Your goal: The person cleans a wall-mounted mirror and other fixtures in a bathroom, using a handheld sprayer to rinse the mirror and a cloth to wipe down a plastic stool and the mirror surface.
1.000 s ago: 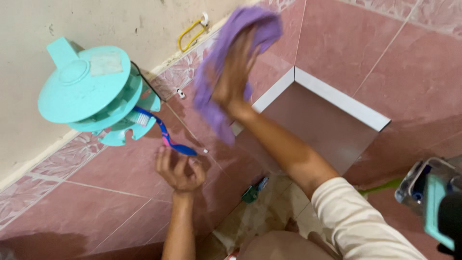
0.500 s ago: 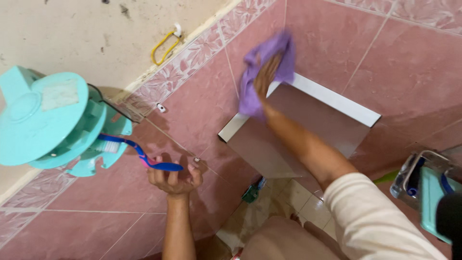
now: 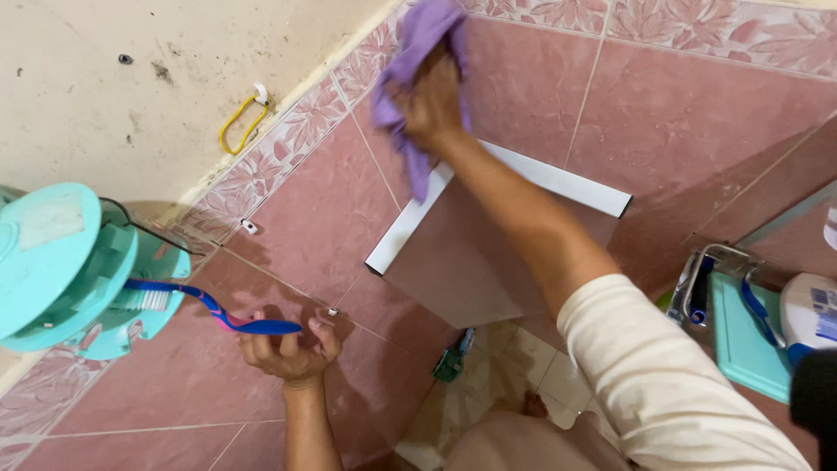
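Observation:
My right hand (image 3: pixel 429 103) presses a purple cloth (image 3: pixel 411 52) flat against the pink wall tiles, just above the white-edged corner shelf (image 3: pixel 523 179). My left hand (image 3: pixel 288 349) rests lower on the pink tiled wall with its fingers spread, holding nothing. Its fingertips lie just under the handle of a blue and pink toothbrush (image 3: pixel 222 318). The toothbrush sticks out of a round turquoise holder (image 3: pixel 65 270) fixed to the wall at the left.
A yellow loop (image 3: pixel 240 122) hangs from a small white hook on the cream upper wall. A metal rack (image 3: pixel 711 283) at the right holds a turquoise case (image 3: pixel 741 331) and a white bottle (image 3: pixel 811 314). A green item (image 3: pixel 451 362) lies on the wet floor below.
My right hand swept the purple cloth down to the shelf's edge, then back up the wall above it. The view shifted, so the turquoise holder slid left. My left hand stayed on the wall.

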